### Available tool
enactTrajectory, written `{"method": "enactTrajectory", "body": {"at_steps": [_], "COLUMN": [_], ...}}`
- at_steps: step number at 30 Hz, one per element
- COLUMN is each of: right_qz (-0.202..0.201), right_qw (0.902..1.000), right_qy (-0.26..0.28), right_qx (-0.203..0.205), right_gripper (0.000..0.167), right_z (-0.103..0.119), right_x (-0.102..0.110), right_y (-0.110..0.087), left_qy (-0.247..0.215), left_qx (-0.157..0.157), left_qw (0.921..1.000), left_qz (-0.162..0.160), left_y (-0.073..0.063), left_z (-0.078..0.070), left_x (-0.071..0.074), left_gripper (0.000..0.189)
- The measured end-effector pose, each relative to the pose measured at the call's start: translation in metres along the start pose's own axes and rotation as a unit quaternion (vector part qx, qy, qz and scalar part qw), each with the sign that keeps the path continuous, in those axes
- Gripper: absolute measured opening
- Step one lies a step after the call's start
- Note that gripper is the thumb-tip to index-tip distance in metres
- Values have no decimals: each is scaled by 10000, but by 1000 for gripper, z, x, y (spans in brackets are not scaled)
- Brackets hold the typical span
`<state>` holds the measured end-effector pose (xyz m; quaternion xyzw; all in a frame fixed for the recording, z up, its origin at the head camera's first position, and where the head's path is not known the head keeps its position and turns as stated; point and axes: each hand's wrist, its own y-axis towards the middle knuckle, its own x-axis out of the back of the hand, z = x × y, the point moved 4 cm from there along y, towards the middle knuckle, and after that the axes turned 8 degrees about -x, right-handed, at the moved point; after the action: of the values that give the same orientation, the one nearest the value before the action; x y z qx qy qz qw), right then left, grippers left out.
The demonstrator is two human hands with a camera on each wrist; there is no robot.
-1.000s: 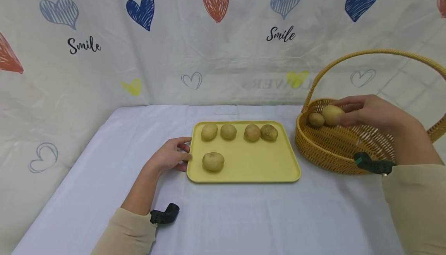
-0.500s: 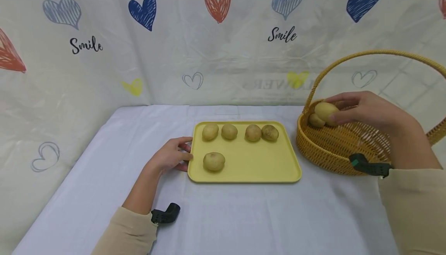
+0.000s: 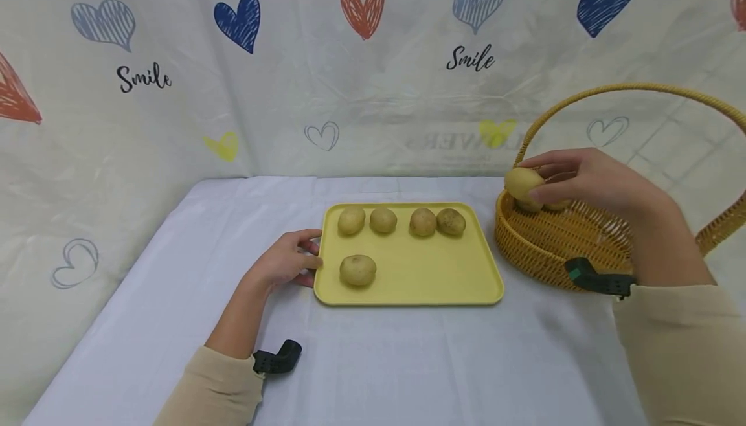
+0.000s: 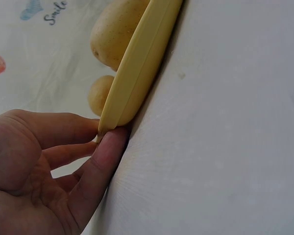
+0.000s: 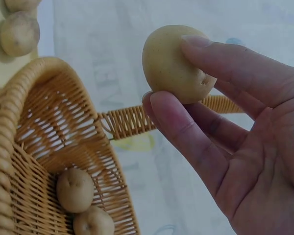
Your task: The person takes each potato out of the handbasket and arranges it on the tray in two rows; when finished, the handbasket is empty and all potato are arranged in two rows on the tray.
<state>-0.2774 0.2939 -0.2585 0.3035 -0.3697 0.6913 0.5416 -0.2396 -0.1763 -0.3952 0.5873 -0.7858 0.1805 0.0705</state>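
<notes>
While holding one pale yellow potato (image 5: 169,61) aloft in the right hand (image 3: 600,183), pinching between thumb and fingertips, up above the far left rim of the wicker basket (image 3: 524,257), look at the white backdrop (image 3: 396,109)! Read "Smile" (image 3: 144,78) in loopy black script, once at left, once right of centre: twice in all. Spot faint mirrored lettering (image 3: 431,140) lower down, partly crossed by yellow, roughly "LOWERS" when read backwards, hard to make out at the start. On to the count! Make it twelve hearts (image 3: 362,11), whole or cut by the frame: two striped light blue, two dark blue, three red, two yellow, three in grey-blue outline. Make it eight potatoes: one in that right-hand grip; two in the basket (image 5: 75,190), just beside each other; five on the yellow tray (image 3: 431,274), four in a row along the far edge, one near the front left corner. Over to the left hand (image 3: 282,259): gripping the tray's left edge, with a digit at the rim and another against the underside. Count two beige sleeves (image 3: 212,387), two black wrist cameras (image 3: 277,357). Under tray and basket alike, one white tablecloth (image 3: 379,361).
</notes>
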Motion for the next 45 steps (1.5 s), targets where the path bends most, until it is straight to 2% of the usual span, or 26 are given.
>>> {"method": "enactTrajectory", "body": {"at_steps": [18,29,34,41,45], "right_qz": [202,269,385,564,597], "right_qw": [9946,9924,9909,9855,9852], "right_qy": [946,864,920,1284,1245], "right_qx": [388,839,903,952,1013], "right_gripper": [56,54,55,53,52], "right_z": [26,43,49,56,59], "right_x": [-37,-58,-66,-80,-87], "right_y": [2,0,0,-1,1], "left_qy": [40,18,1,23,-5], "left_qx": [34,40,37,56,102], "left_qw": [10000,10000,10000,10000,9999], "left_qz": [-17,-2,-10,-13,-44], "left_y": [-1,1,1,1,0], "left_z": [0,3,2,2,0], "left_x": [1,-1,-1,-1,-1], "left_gripper": [72,71,71,71,71]}}
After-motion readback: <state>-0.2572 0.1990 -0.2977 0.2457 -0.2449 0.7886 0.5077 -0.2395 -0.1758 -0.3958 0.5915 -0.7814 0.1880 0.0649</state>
